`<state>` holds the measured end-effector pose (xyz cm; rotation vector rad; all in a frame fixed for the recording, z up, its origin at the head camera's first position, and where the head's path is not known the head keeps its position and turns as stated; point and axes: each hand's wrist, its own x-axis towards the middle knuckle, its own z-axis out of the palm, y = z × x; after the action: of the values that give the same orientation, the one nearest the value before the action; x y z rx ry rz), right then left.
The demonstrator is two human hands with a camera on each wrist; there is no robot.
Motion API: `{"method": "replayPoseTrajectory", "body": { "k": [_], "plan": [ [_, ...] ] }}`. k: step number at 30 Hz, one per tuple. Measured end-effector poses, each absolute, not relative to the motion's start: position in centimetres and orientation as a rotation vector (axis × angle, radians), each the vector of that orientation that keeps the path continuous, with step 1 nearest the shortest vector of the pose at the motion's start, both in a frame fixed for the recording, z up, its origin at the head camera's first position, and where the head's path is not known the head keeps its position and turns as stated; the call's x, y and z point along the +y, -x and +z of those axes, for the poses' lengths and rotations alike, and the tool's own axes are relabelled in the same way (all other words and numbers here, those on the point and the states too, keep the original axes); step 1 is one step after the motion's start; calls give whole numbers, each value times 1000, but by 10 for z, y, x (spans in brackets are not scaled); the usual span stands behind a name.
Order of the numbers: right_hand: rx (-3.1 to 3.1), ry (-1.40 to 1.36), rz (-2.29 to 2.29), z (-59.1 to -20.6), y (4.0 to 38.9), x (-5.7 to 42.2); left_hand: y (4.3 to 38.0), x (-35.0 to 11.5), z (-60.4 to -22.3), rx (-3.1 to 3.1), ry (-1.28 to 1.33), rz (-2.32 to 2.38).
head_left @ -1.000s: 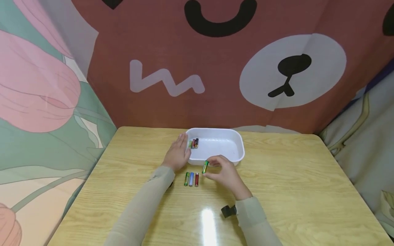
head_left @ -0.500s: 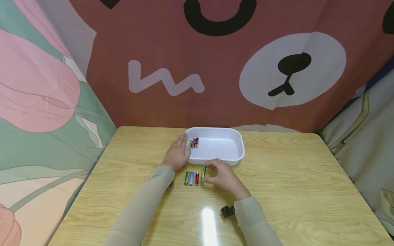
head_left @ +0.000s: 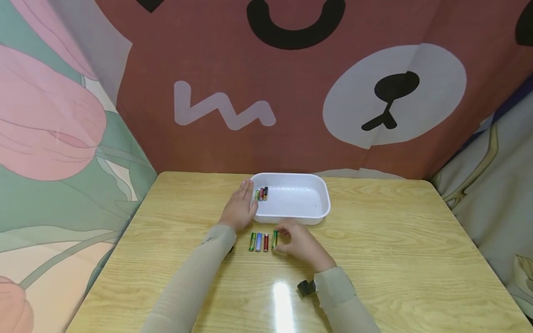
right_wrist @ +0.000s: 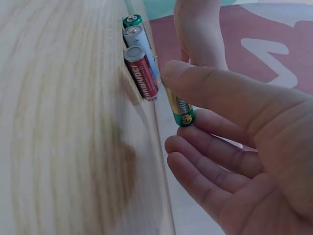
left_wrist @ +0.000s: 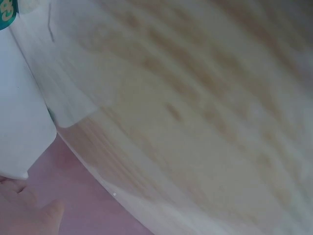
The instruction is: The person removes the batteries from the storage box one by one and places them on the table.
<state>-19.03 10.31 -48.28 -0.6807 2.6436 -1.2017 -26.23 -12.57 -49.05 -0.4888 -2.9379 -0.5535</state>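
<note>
My right hand pinches a green and gold battery by its ends, just right of a row of batteries on the table. That row holds a green battery, a light blue battery and a red battery, side by side. In the right wrist view the thumb and a finger grip the held battery near the red one. My left hand rests with straight fingers against the left wall of a white tray.
Inside the tray, by its left wall, lie a green battery, a red battery and a black battery. A printed cloth hangs behind the wooden table. A black strap piece sits at the right cuff.
The right hand has brought the green battery down and slightly left, from the tray's front edge to the right end of the row. The left hand and the tray stay in place.
</note>
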Motion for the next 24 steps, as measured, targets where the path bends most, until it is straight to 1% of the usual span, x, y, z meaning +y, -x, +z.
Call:
{"method": "replayPoseTrajectory", "body": {
  "k": [24],
  "plan": [
    [2640,705,-1118,-491,189,97,262,-125,-487,-2957,476,-573]
  ]
}}
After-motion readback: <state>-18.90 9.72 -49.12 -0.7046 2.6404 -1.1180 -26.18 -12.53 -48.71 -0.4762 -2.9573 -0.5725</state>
